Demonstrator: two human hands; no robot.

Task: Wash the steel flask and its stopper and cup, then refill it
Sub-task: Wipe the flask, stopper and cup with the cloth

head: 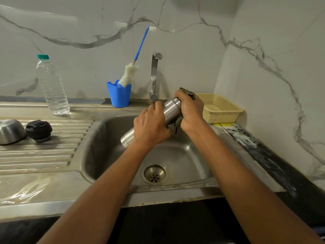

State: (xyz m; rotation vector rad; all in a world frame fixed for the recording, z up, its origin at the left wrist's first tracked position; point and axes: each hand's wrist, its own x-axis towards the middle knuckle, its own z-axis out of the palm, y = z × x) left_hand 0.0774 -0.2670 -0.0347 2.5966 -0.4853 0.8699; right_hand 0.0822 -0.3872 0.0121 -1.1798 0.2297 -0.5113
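The flask (171, 110) and sink (105, 138) are brushed steel, the wall (193, 41) glossy marble, the bottle (52, 88) clear plastic.

My left hand (151, 128) grips the steel flask (171, 108) at its middle, my right hand (190, 110) curls round its upper end, both bare forearms stretched toward it.

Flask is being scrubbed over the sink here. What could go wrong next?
1. The left hand grips the tilted flask mid-body while the right hand rubs a dark pad round its upper end; it might slip and bang into the sink.
2. The stopper and cup lie apart on the drainboard; they could get skipped.
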